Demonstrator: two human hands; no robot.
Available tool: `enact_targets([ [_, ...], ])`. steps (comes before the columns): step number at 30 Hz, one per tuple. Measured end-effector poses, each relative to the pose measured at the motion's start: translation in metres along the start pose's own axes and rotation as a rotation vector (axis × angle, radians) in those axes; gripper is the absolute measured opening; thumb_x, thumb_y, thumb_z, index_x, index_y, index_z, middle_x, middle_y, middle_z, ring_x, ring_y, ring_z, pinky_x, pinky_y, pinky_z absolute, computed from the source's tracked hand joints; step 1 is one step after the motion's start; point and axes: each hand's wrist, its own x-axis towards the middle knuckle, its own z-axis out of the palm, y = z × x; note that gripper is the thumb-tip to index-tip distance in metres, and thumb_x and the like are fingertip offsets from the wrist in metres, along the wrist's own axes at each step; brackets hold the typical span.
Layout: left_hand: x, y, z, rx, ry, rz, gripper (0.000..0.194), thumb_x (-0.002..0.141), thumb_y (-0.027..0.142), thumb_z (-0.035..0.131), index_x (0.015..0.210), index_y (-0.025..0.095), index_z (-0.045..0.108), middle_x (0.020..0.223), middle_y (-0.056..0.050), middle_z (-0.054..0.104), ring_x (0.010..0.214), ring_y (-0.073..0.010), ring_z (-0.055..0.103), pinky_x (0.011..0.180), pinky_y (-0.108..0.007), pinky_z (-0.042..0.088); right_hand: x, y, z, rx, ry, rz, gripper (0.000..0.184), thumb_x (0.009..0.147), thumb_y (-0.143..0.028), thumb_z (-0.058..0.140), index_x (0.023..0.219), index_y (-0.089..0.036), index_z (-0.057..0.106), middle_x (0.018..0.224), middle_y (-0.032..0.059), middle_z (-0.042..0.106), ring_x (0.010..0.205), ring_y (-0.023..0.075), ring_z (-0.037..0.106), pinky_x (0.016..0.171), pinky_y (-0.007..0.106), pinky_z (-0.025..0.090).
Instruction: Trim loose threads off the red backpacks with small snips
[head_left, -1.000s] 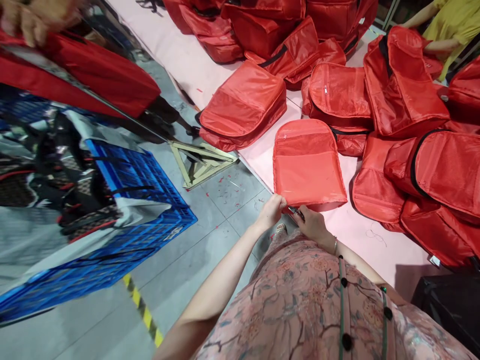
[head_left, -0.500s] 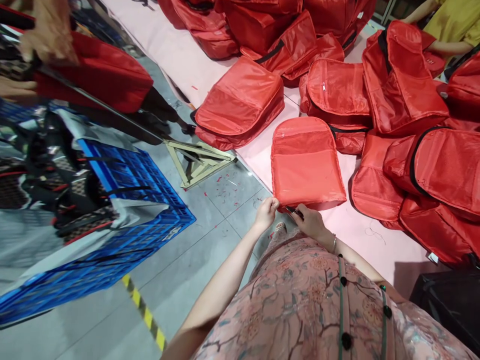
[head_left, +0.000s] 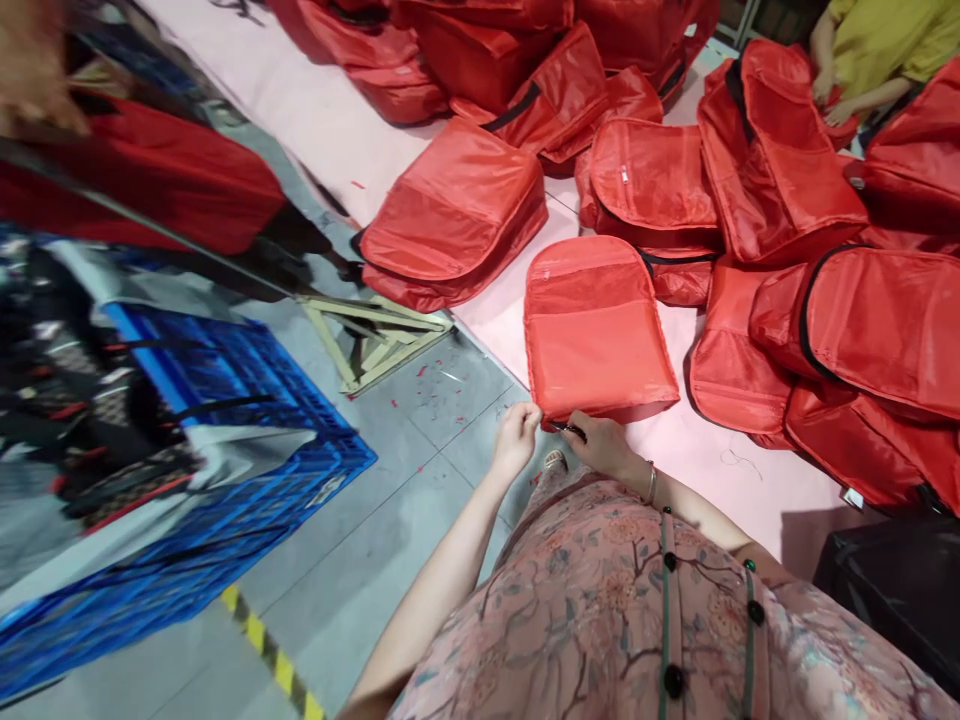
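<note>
Right grip [head_left: 600, 443] clamped on small dark tool [head_left: 576, 431], left grip [head_left: 517, 437] pinched together, by near edge of red bag [head_left: 600, 330]

Pink tabletop [head_left: 709, 490] open right of right hand [head_left: 596, 443], as far as black box-like item [head_left: 892, 590]; only loose thread [head_left: 741, 460] lies across. Narrow bare strip between nearest red bag [head_left: 600, 335] and red backpack pile [head_left: 885, 330] on right. Straight beyond nearest bag, zippered backpack [head_left: 656, 180] blocks reach; diagonal bare lane beside upper-left backpack [head_left: 457, 215]. Left of left hand [head_left: 517, 438], room over floor [head_left: 360, 560] until blue crate [head_left: 300, 470]; yellowish frame [head_left: 330, 342] obstructs farther up.
</note>
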Motion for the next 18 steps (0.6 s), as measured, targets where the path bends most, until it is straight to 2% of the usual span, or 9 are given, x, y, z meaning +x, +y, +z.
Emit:
enact_targets([
  [2, -0.001, 0.005, -0.006, -0.028, -0.033, 0.026, 0.024, 0.084, 0.035, 0.039, 0.071, 0.017, 0.047, 0.069, -0.003, 0.050, 0.070, -0.0153, 0.045, 0.066, -0.028, 0.037, -0.007, 0.009, -0.004, 0.177, 0.029, -0.027, 0.019, 0.088, -0.035, 0.045, 0.090, -0.019, 0.055, 0.077, 0.0019, 0.062, 0.069, 0.0146, 0.058, 0.057, 0.022, 0.032],
  [4, -0.003, 0.014, -0.011, -0.066, -0.135, 0.069, 0.025, 0.084, 0.038, 0.041, 0.073, 0.017, 0.049, 0.069, -0.002, 0.050, 0.067, -0.0143, 0.046, 0.064, -0.026, 0.039, -0.019, 0.022, -0.008, 0.398, 0.085, -0.014, 0.020, 0.085, -0.036, 0.048, 0.091, -0.018, 0.055, 0.077, 0.0006, 0.061, 0.068, 0.0125, 0.056, 0.059, 0.021, 0.036],
  [7, -0.005, 0.030, -0.013, -0.065, -0.307, 0.154, 0.027, 0.084, 0.040, 0.045, 0.070, 0.017, 0.050, 0.066, -0.001, 0.051, 0.062, -0.0129, 0.046, 0.060, -0.025, 0.040, -0.038, 0.044, -0.011, 0.783, 0.280, 0.157, 0.025, 0.077, -0.041, 0.056, 0.084, -0.017, 0.055, 0.072, -0.0010, 0.056, 0.062, 0.0097, 0.051, 0.056, 0.019, 0.036],
  [9, -0.007, 0.043, -0.008, 0.009, -0.354, 0.242, 0.028, 0.084, 0.040, 0.048, 0.067, 0.017, 0.049, 0.065, -0.001, 0.052, 0.062, -0.0128, 0.048, 0.060, -0.025, 0.041, -0.049, 0.060, -0.013, 0.964, 0.430, 0.295, 0.029, 0.076, -0.046, 0.055, 0.081, -0.017, 0.052, 0.058, -0.0039, 0.046, 0.049, 0.0074, 0.040, 0.046, 0.019, 0.031],
  [10, -0.007, 0.048, -0.002, 0.064, -0.350, 0.300, 0.025, 0.084, 0.038, 0.047, 0.071, 0.017, 0.052, 0.071, -0.003, 0.055, 0.067, -0.0138, 0.052, 0.064, -0.026, 0.043, -0.054, 0.068, -0.014, 1.017, 0.498, 0.348, 0.032, 0.077, -0.049, 0.052, 0.081, -0.018, 0.049, 0.052, -0.0060, 0.037, 0.043, 0.0066, 0.032, 0.042, 0.019, 0.027],
  [12, -0.005, 0.057, 0.012, 0.196, -0.331, 0.424, 0.021, 0.086, 0.032, 0.046, 0.095, 0.017, 0.057, 0.102, -0.009, 0.059, 0.095, -0.0188, 0.056, 0.083, -0.031, 0.045, -0.061, 0.083, -0.017, 1.064, 0.618, 0.408, 0.035, 0.082, -0.054, 0.042, 0.081, -0.019, 0.042, 0.049, -0.0086, 0.022, 0.039, 0.0060, 0.020, 0.038, 0.019, 0.020],
  [14, -0.002, 0.061, 0.029, 0.353, -0.335, 0.519, 0.042, 0.085, 0.026, 0.045, 0.126, 0.016, 0.043, 0.136, -0.013, 0.040, 0.125, -0.0242, 0.038, 0.102, -0.041, 0.033, -0.065, 0.096, -0.020, 1.100, 0.742, 0.454, 0.037, 0.083, -0.057, 0.039, 0.081, -0.020, 0.037, 0.051, -0.0090, 0.018, 0.040, 0.0057, 0.017, 0.037, 0.018, 0.018],
  [16, 0.003, 0.059, 0.046, 0.516, -0.341, 0.540, 0.056, 0.083, 0.026, 0.048, 0.136, 0.015, 0.031, 0.144, -0.014, 0.026, 0.134, -0.0280, 0.022, 0.108, -0.050, 0.022, -0.065, 0.108, -0.021, 1.122, 0.835, 0.492, 0.041, 0.081, -0.061, 0.039, 0.082, -0.020, 0.034, 0.053, -0.0086, 0.022, 0.041, 0.0053, 0.021, 0.038, 0.017, 0.021],
  [18, 0.009, 0.052, 0.059, 0.636, -0.288, 0.499, 0.057, 0.082, 0.027, 0.050, 0.134, 0.013, 0.035, 0.143, -0.015, 0.029, 0.133, -0.0310, 0.022, 0.107, -0.054, 0.018, -0.063, 0.121, -0.018, 1.142, 0.873, 0.527, 0.046, 0.079, -0.066, 0.036, 0.083, -0.020, 0.034, 0.055, -0.0078, 0.027, 0.042, 0.0053, 0.026, 0.040, 0.017, 0.026],
])
